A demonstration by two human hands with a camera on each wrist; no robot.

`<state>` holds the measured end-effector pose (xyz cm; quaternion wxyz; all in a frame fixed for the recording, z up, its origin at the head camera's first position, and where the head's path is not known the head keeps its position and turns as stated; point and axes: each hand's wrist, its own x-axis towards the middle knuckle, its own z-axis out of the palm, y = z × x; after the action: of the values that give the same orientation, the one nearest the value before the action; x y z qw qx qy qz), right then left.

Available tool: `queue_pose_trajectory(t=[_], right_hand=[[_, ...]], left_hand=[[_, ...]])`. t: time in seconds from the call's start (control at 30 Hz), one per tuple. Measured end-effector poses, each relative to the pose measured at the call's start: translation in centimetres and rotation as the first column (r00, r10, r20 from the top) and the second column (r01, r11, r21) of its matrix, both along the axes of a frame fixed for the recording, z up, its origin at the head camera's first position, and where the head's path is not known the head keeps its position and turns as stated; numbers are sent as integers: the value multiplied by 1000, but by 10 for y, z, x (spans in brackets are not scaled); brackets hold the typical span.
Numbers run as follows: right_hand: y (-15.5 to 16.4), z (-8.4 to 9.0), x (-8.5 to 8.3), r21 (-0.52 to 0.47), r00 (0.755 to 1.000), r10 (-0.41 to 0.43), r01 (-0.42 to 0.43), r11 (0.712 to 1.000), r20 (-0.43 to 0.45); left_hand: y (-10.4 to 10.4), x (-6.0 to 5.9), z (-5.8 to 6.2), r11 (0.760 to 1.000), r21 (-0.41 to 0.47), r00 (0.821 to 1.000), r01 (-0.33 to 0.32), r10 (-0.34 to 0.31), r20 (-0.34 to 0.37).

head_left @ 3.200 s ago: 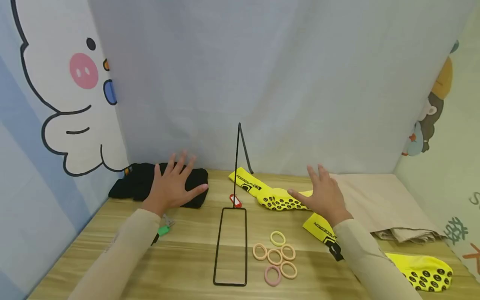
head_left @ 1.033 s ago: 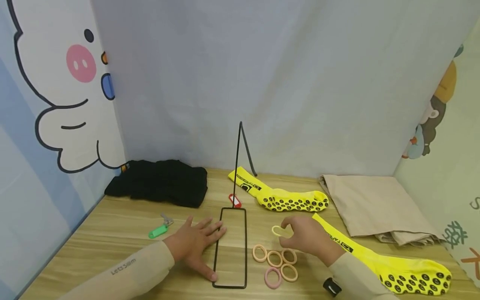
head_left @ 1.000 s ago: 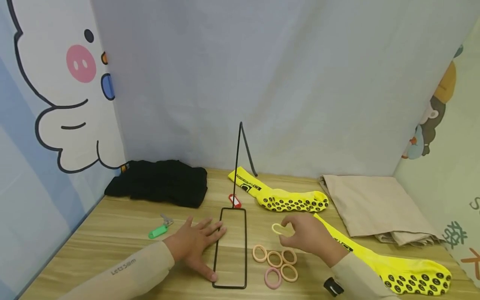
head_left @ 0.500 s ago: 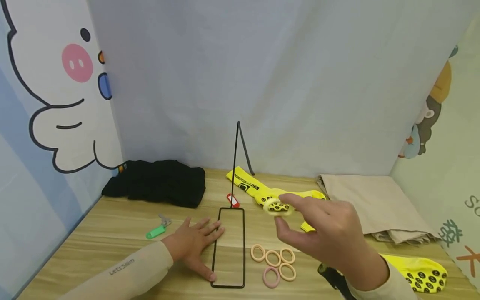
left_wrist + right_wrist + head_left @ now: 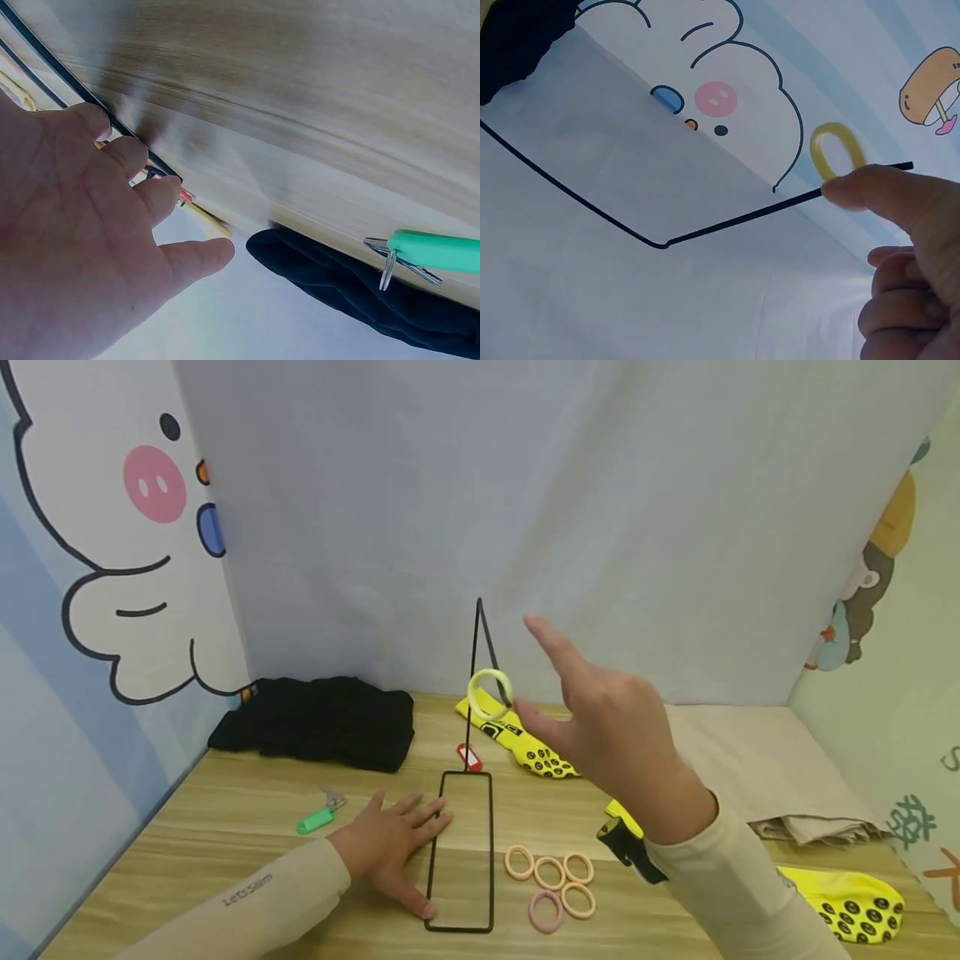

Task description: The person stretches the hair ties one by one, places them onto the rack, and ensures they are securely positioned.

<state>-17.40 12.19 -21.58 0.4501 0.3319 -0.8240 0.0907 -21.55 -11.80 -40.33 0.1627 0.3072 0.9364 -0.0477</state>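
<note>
My right hand (image 5: 577, 714) is raised above the table and pinches a yellow hair ring (image 5: 490, 693) right beside the upright rod of a black wire stand (image 5: 474, 685). In the right wrist view the yellow hair ring (image 5: 836, 154) sits at a fingertip (image 5: 874, 191), touching the stand's thin black rod (image 5: 727, 220). My left hand (image 5: 386, 843) lies flat on the wooden table, fingers against the left side of the stand's rectangular base (image 5: 436, 843). The left wrist view shows the left hand (image 5: 82, 247) with straight fingers on that wire.
Several peach and pink hair rings (image 5: 551, 885) lie right of the base. Yellow grip socks (image 5: 536, 752) (image 5: 843, 897), a folded beige cloth (image 5: 750, 760), a black cloth (image 5: 315, 722), a green key tag (image 5: 315, 818) and a red tag (image 5: 470, 758) lie around.
My right hand picked the yellow ring up from the table and carried it up and left to the stand's upright rod. The left hand has stayed flat by the base.
</note>
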Motion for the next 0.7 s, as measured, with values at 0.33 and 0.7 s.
queue_pose_trajectory(t=[0.33,0.7], right_hand=[[13,-21,-8,-74,974,-55,73,995,219],[54,-106,-46,-403,366,355,62,913,860]], left_hand=[[3,0,3,1000,-14,1000,6,-6,-5],[3,-1,1,1000,-27,1000,0,0,6]])
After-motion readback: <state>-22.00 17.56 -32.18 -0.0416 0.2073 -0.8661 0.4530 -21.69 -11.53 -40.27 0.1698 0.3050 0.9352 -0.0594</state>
